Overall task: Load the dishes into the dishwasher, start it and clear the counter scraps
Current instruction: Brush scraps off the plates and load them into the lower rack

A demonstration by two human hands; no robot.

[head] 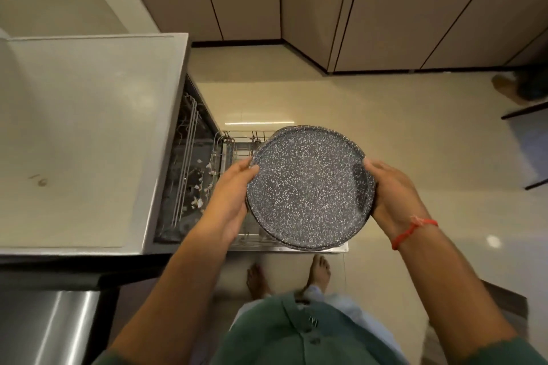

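The dishwasher [189,157] stands open, its lower rack [237,145] pulled out; above it hangs a stack of speckled plates [308,187], the left hand [234,195] and right hand [391,190] gripping opposite rims; loading seems underway; next, plates likely need tilting upright into the rack.

I am reading no text, label, brand, number or sign anywhere in this view; nothing legible is showing on any surface.
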